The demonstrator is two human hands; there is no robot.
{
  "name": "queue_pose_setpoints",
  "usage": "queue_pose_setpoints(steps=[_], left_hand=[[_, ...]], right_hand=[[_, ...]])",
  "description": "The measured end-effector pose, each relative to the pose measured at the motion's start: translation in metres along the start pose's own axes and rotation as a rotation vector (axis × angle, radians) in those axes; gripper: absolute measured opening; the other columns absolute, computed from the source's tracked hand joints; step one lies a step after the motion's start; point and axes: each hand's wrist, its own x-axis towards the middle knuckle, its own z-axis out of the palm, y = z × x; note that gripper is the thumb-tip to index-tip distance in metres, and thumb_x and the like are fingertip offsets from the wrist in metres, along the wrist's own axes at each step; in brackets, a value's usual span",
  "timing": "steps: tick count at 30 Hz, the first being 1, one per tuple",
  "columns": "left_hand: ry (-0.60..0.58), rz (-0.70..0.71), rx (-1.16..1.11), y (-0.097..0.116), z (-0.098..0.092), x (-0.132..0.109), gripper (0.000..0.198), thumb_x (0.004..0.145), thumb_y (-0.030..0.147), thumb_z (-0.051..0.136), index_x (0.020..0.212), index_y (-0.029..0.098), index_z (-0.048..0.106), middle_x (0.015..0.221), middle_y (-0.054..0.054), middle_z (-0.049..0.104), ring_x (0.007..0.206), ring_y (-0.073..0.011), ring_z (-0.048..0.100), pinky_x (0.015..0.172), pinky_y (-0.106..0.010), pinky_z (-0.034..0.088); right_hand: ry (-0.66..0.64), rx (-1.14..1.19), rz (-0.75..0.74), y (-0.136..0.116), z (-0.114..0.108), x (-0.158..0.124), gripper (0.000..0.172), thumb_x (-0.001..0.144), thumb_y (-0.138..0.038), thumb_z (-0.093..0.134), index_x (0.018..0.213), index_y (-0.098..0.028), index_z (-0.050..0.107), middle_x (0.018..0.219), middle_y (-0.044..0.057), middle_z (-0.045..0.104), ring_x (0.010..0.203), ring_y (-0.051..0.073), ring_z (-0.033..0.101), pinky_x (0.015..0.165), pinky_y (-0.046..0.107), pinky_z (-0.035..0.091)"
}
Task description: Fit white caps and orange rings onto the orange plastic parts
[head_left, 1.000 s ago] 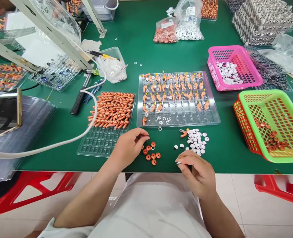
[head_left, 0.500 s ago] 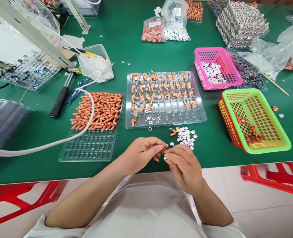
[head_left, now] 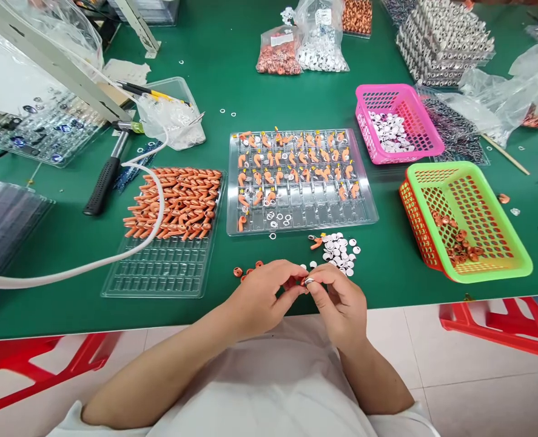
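Observation:
My left hand [head_left: 266,295] pinches a small orange-brown part [head_left: 303,281] near the table's front edge. Against it, my right hand [head_left: 341,303] holds a small white disc [head_left: 309,281] between thumb and fingertips; the two pieces meet or nearly meet. Just beyond my right hand lies a pile of white discs [head_left: 339,250], with one curved orange piece [head_left: 316,242] at its left. Several round orange parts [head_left: 238,271] lie beyond my left hand, partly hidden by it. Farther back, a clear tray [head_left: 332,212] holds rows of curved orange pieces and some loose white rings.
A tray of stacked orange pieces [head_left: 178,203], a white tube [head_left: 91,267] and a hammer [head_left: 102,185] are at left. At right stand a pink basket [head_left: 432,142] with white discs and a green basket [head_left: 518,261] with brown parts. Bags [head_left: 280,54] lie at the back.
My left hand has turned and lowered slightly, uncovering round orange parts beyond it. My right fingertips have moved up, so the white disc now sits against the orange-brown part. The view has shifted slightly.

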Motion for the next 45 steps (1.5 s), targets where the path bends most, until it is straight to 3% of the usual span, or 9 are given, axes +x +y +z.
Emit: queue_pose_setpoints(steps=[3, 8, 16, 27, 45], left_hand=[[0.033, 0.0, -0.038, 0.0, 0.001, -0.001, 0.017, 0.091, 0.02, 0.054, 0.102, 0.018, 0.066, 0.092, -0.006, 0.074, 0.08, -0.0162, 0.068, 0.074, -0.027, 0.054], [0.079, -0.193, -0.257, 0.003, -0.001, -0.001, 0.012, 0.088, 0.022, 0.059, 0.095, 0.016, 0.067, 0.085, -0.005, 0.073, 0.074, -0.015, 0.068, 0.062, -0.022, 0.053], [0.111, -0.244, -0.378, 0.001, 0.004, -0.003, 0.014, 0.086, 0.018, 0.059, 0.097, 0.016, 0.067, 0.081, -0.002, 0.072, 0.067, -0.0114, 0.066, 0.058, -0.019, 0.051], [0.094, -0.099, -0.273, -0.001, 0.001, -0.004, 0.018, 0.085, 0.011, 0.06, 0.098, 0.015, 0.071, 0.087, -0.003, 0.076, 0.07, -0.0116, 0.07, 0.064, -0.018, 0.057], [0.149, 0.059, 0.022, -0.008, 0.003, -0.008, 0.014, 0.09, 0.013, 0.062, 0.101, 0.018, 0.07, 0.083, -0.001, 0.075, 0.076, -0.0134, 0.069, 0.069, -0.022, 0.053]], right_hand=[[-0.021, 0.083, 0.089, -0.001, -0.002, 0.002, 0.01, 0.095, -0.025, 0.058, 0.092, -0.025, 0.068, 0.09, 0.005, 0.068, 0.085, 0.02, 0.063, 0.076, 0.035, 0.052], [-0.087, 0.103, 0.206, -0.006, -0.01, 0.005, 0.009, 0.093, -0.028, 0.062, 0.09, -0.025, 0.069, 0.086, 0.002, 0.067, 0.078, 0.017, 0.063, 0.072, 0.03, 0.05], [-0.119, 0.042, 0.185, -0.009, -0.011, 0.008, 0.005, 0.088, -0.021, 0.068, 0.085, -0.025, 0.069, 0.084, 0.001, 0.066, 0.079, 0.016, 0.06, 0.07, 0.029, 0.047], [-0.089, -0.002, 0.306, -0.011, -0.009, 0.011, 0.005, 0.085, -0.022, 0.068, 0.082, -0.024, 0.064, 0.078, -0.002, 0.061, 0.072, 0.014, 0.055, 0.065, 0.026, 0.044], [-0.164, -0.165, 0.266, -0.019, -0.011, 0.017, 0.008, 0.089, -0.02, 0.061, 0.082, -0.023, 0.062, 0.078, -0.003, 0.062, 0.073, 0.013, 0.056, 0.068, 0.026, 0.044]])
